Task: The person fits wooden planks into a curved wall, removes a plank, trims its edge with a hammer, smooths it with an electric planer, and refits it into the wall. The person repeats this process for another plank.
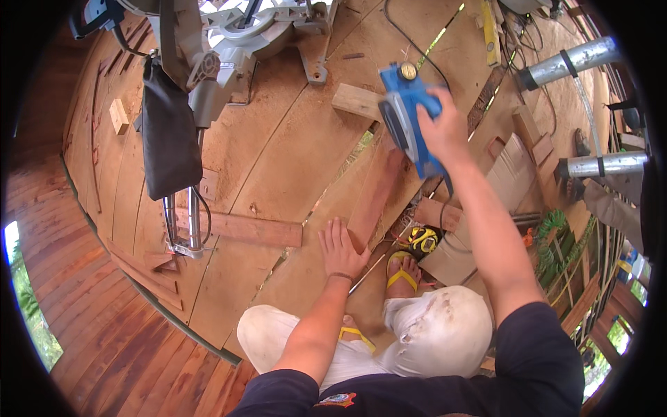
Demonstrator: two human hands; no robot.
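On plywood floor (278,153): left hand (340,250) spread flat, pinning reddish board (375,198); right hand (445,128), at one o'clock, wrapped around blue planer (406,118).

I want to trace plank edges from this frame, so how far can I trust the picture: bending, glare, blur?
Head view: fisheye bends the red-brown floor planks strongly toward the rim, inside a black round border; daylight blows out the grey mitre saw top; soft, even light at the centre, where the right hand on the blue power planer and the left hand beside the reddish board look sharp.
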